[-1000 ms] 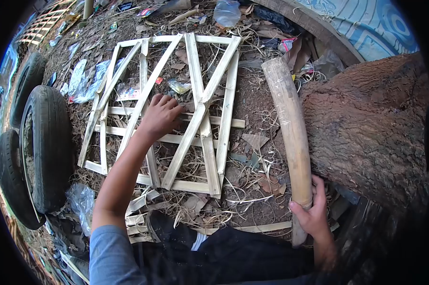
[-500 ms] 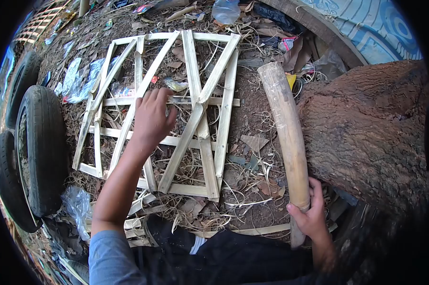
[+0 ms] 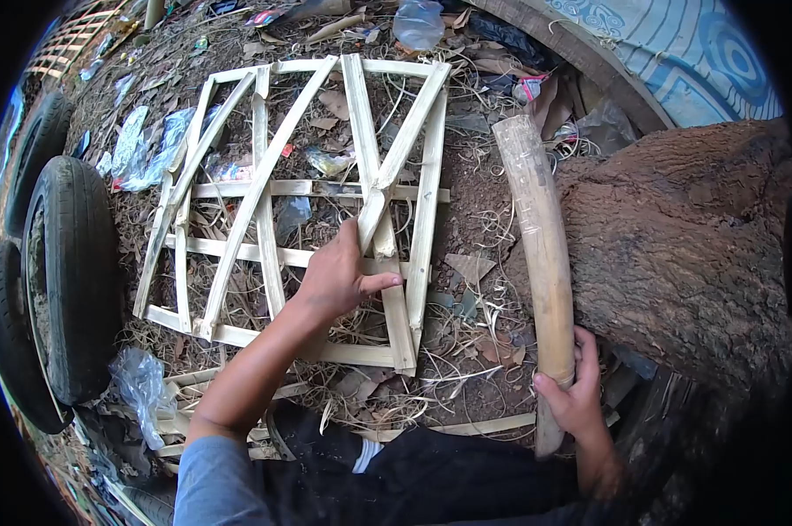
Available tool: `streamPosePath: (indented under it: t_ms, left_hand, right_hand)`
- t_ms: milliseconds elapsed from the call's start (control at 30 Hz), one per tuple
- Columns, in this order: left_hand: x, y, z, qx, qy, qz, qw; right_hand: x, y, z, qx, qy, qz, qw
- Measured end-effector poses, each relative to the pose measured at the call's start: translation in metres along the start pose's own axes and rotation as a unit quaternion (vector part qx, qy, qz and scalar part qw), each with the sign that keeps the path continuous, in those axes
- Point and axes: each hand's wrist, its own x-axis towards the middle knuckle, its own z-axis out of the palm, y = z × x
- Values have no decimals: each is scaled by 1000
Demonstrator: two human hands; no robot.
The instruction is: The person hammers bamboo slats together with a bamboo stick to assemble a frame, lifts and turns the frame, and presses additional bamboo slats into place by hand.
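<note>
A lattice of pale split-bamboo strips [image 3: 261, 203] lies on the ground in front of me, some strips crossing diagonally. My left hand [image 3: 336, 270] is over the lower part of a diagonal strip [image 3: 403, 145], just below where it crosses another. The thumb of that hand sticks out to the right, apart from the fingers; the fingers' undersides are hidden. At the right, my right hand [image 3: 578, 399] is closed around the lower part of a thick, slightly curved bamboo stick [image 3: 541, 237]. This stick stands nearly lengthwise to me, its narrower end below the hand.
A thick brown tree trunk [image 3: 677, 237] lies right beside the stick. Old tyres [image 3: 80, 272] stand at the left. Plastic wrappers [image 3: 146, 149], a clear bag [image 3: 142, 390], dry leaves and thin shavings litter the soil. A blue patterned sheet [image 3: 677, 53] is at the upper right.
My left hand has come down and to the right, from above the lattice's middle onto the diagonal strip. My right hand keeps hold of the bamboo stick, nearly unmoved.
</note>
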Motion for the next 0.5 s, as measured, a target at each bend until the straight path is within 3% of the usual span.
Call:
streamPosePath:
  t_ms: [133,267,333,400,467,500]
  left_hand:
    - [19,19,2,45,-76,-7,996]
    - [9,16,8,39,-73,10,997]
    - [8,13,11,92,1,81,993]
    - [12,22,-8,60,-40,45,996]
    - [29,27,-38,145,-124,-5,982]
    - [37,20,-45,167,-25,11,986]
  right_hand:
    - [-4,4,1,4,2,0,1000]
    - [-2,3,-2,-9,2,-6,1000]
    - [1,5,0,-8,-1,-12,1000]
    - [0,5,1,-14,-2,-18,1000]
    - [-3,7,0,-12,-10,-22,1000]
    - [-4,9,-1,-15,-6,-24,1000]
